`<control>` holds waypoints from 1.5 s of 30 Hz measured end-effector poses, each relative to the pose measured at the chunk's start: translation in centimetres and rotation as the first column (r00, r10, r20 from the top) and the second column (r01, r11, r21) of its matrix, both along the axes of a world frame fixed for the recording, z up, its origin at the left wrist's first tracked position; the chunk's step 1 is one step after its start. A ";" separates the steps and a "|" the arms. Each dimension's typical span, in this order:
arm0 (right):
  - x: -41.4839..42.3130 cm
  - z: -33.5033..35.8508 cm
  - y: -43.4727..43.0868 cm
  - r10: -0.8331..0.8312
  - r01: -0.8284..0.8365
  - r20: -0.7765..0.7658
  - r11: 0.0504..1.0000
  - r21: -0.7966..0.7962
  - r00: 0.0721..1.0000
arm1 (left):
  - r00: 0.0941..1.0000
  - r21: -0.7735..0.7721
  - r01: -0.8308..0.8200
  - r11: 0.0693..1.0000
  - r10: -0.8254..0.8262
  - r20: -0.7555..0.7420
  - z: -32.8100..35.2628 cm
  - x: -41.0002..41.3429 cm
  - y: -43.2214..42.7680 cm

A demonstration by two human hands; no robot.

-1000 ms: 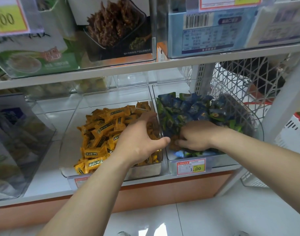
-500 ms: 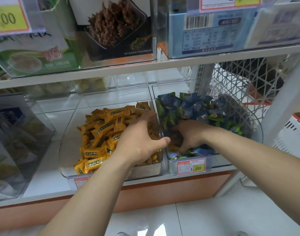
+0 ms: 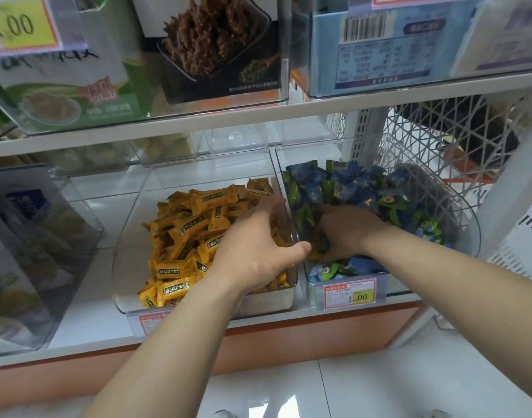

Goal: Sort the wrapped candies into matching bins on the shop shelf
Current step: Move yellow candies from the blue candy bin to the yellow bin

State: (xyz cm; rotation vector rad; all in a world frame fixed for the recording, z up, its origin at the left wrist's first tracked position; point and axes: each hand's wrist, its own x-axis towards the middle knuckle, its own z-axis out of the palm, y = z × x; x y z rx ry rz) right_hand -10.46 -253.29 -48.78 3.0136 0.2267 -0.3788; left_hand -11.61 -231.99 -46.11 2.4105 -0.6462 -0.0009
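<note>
Two clear bins stand side by side on the lower shelf. The left bin (image 3: 129,254) holds several yellow wrapped candies (image 3: 183,233). In the right bin (image 3: 466,233) lie several blue and green wrapped candies (image 3: 349,185). My left hand (image 3: 252,245) lies palm down over the right side of the yellow pile, fingers spread and thumb at the wall between the bins. My right hand (image 3: 349,229) is dug into the front left of the blue pile. Its fingers curl down around a few stray yellow candies (image 3: 315,254) that show under the fingertips.
A price tag (image 3: 350,294) hangs on the right bin's front. Boxed goods in clear bins (image 3: 216,55) fill the upper shelf (image 3: 258,116) just above. A tall clear bin (image 3: 32,251) stands at the left. A white lattice basket (image 3: 439,137) and shelf post (image 3: 512,188) are at the right.
My right hand has shifted a little back and left in the blue bin and dug its fingers deeper into the pile. My left hand has stayed on the yellow candies.
</note>
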 end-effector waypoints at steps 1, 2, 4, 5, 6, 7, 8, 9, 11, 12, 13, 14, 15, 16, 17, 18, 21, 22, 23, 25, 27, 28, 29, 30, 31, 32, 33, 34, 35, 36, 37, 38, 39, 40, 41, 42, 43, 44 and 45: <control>-0.1 -0.1 -0.1 0.007 -0.007 0.013 1.000 -0.025 1.000 | 1.000 0.001 0.001 1.000 -0.001 -0.001 0.0 0.0 0.0; -0.2 -0.3 -0.2 0.009 -0.008 0.024 0.999 -0.050 1.000 | 1.000 0.003 0.001 1.000 -0.001 -0.004 0.0 0.0 0.0; -0.2 -0.5 -0.5 0.002 0.000 0.013 0.995 -0.099 1.000 | 1.000 0.002 0.002 1.000 -0.002 -0.006 0.0 0.1 0.0; -0.1 -0.5 -0.4 -0.009 0.008 -0.008 0.993 -0.121 1.000 | 1.000 -0.001 0.001 1.000 -0.001 -0.006 0.0 0.1 0.0; 0.1 -0.5 -0.3 -0.023 0.019 -0.032 0.990 -0.140 0.999 | 1.000 -0.002 0.000 1.000 0.000 -0.008 0.0 0.1 -0.1; 0.3 -0.5 -0.2 -0.038 0.030 -0.055 0.988 -0.154 0.998 | 1.000 -0.004 0.000 1.000 0.000 -0.010 0.0 0.1 -0.1; 0.4 -0.4 -0.1 -0.049 0.037 -0.072 0.986 -0.164 0.996 | 1.000 -0.007 0.000 1.000 0.000 -0.011 0.0 0.0 -0.1; 0.6 -0.3 0.0 -0.057 0.042 -0.085 0.985 -0.165 0.995 | 1.000 -0.010 0.001 1.000 -0.001 -0.011 0.0 0.0 0.0; 1.0 0.0 0.2 -0.069 0.052 -0.111 0.987 -0.149 0.991 | 1.000 -0.013 0.002 1.000 -0.002 -0.008 0.1 0.0 0.1; 1.2 0.3 0.4 -0.071 0.053 -0.120 0.988 -0.144 0.990 | 1.000 -0.014 0.002 1.000 -0.002 -0.008 0.1 0.0 0.0; 1.4 0.5 0.5 -0.068 0.050 -0.122 0.988 -0.147 0.990 | 1.000 -0.016 0.001 1.000 -0.001 -0.008 0.2 0.0 0.0; 1.6 0.6 0.6 -0.061 0.041 -0.119 0.986 -0.161 0.991 | 1.000 -0.017 0.001 1.000 -0.002 -0.008 0.2 0.0 0.0; 1.8 0.7 0.6 -0.053 0.031 -0.120 0.983 -0.179 0.991 | 1.000 -0.017 0.002 1.000 -0.002 -0.009 0.2 0.0 0.0; 2.0 0.8 0.6 -0.048 0.022 -0.128 0.980 -0.197 0.991 | 1.000 -0.016 0.003 1.000 -0.003 -0.011 0.3 0.0 0.0; 2.2 0.8 0.5 -0.045 0.015 -0.142 0.978 -0.209 0.989 | 1.000 -0.016 0.004 1.000 -0.004 -0.013 0.3 0.0 0.0; 2.3 0.7 0.3 -0.043 0.008 -0.157 0.976 -0.216 0.987 | 1.000 -0.018 0.006 1.000 -0.006 -0.014 0.2 0.0 0.0; 2.3 0.8 0.0 -0.016 -0.023 -0.166 0.973 -0.230 0.986 | 1.000 -0.016 0.007 1.000 -0.007 -0.011 0.2 0.0 0.0; 2.3 0.8 0.0 -0.003 -0.031 -0.155 0.975 -0.220 0.988 | 1.000 -0.013 0.006 1.000 -0.006 -0.012 0.2 0.0 0.0; 2.5 0.8 0.0 0.008 -0.036 -0.143 0.981 -0.191 0.990 | 1.000 -0.010 0.005 1.000 -0.005 -0.015 0.2 0.0 0.0; 2.5 0.4 -0.2 0.010 -0.023 -0.134 0.995 -0.096 0.991 | 1.000 -0.007 0.002 1.000 -0.002 -0.018 0.2 0.0 0.0; 2.2 -0.2 -0.4 -0.006 0.007 -0.127 1.000 0.008 0.992 | 1.000 -0.007 0.000 1.000 0.000 -0.019 0.2 0.0 0.0; 1.9 -0.5 -0.5 -0.018 0.025 -0.115 0.998 0.061 0.993 | 1.000 -0.008 -0.002 1.000 0.002 -0.019 0.2 0.0 0.0; 1.8 -0.7 -0.8 -0.035 0.050 -0.109 0.990 0.136 0.993 | 1.000 -0.010 -0.004 1.000 0.003 -0.020 0.2 0.0 0.0; 1.7 -0.5 -1.0 -0.061 0.088 -0.115 0.966 0.245 0.991 | 1.000 -0.016 -0.004 1.000 0.004 -0.023 0.2 0.1 0.0; 1.6 -0.2 -1.3 -0.094 0.137 -0.131 0.918 0.372 0.987 | 1.000 -0.022 -0.002 1.000 0.002 -0.026 0.2 0.1 0.0; 1.5 0.4 -1.7 -0.128 0.182 -0.143 0.856 0.483 0.981 | 1.000 -0.029 0.001 1.000 -0.001 -0.027 0.2 0.2 -0.1; 1.4 1.1 -2.0 -0.156 0.211 -0.144 0.796 0.567 0.977 | 1.000 -0.032 0.002 0.999 -0.003 -0.025 0.1 0.3 -0.1; 1.2 1.8 -2.3 -0.187 0.234 -0.141 0.746 0.624 0.972 | 1.000 -0.033 0.002 0.999 -0.003 -0.024 0.1 0.3 -0.1; 0.9 2.5 -2.6 -0.212 0.251 -0.142 0.696 0.673 0.967 | 1.000 -0.030 0.001 1.000 -0.002 -0.025 0.1 0.4 -0.1; 0.5 3.0 -2.8 -0.221 0.254 -0.144 0.639 0.726 0.965 | 1.000 -0.023 -0.001 1.000 0.001 -0.028 0.1 0.5 -0.2; 0.1 3.5 -2.9 -0.213 0.245 -0.146 0.578 0.779 0.966 | 1.000 -0.015 -0.005 1.000 0.004 -0.030 0.2 0.5 -0.2; -0.3 3.9 -3.1 -0.208 0.239 -0.148 0.531 0.813 0.967 | 1.000 -0.007 -0.010 1.000 0.010 -0.027 0.2 0.4 -0.4; -0.7 4.3 -3.3 -0.219 0.250 -0.158 0.500 0.829 0.963 | 1.000 0.000 -0.017 1.000 0.017 -0.009 0.3 0.3 -0.6; -1.1 4.6 -3.4 -0.240 0.271 -0.173 0.477 0.836 0.955 | 0.999 0.004 -0.028 1.000 0.028 0.032 0.4 0.1 -1.0; -1.4 4.7 -3.5 -0.262 0.290 -0.185 0.451 0.844 0.947 | 0.994 0.009 -0.046 0.999 0.045 0.097 0.5 -0.2 -1.4; -1.6 4.8 -3.7 -0.277 0.299 -0.194 0.412 0.861 0.941 | 0.983 0.017 -0.069 0.997 0.065 0.169 0.7 -0.4 -1.9; -2.0 4.8 -3.7 -0.278 0.296 -0.201 0.363 0.884 0.939 | 0.969 0.029 -0.089 0.996 0.080 0.232 0.8 -0.6 -2.4; -2.3 4.7 -3.7 -0.273 0.289 -0.207 0.310 0.906 0.939 | 0.957 0.047 -0.097 0.994 0.080 0.278 0.9 -0.8 -3.0; -2.7 4.7 -3.6 -0.263 0.284 -0.213 0.269 0.920 0.941 | 0.948 0.069 -0.087 0.994 0.062 0.312 1.0 -1.0 -3.6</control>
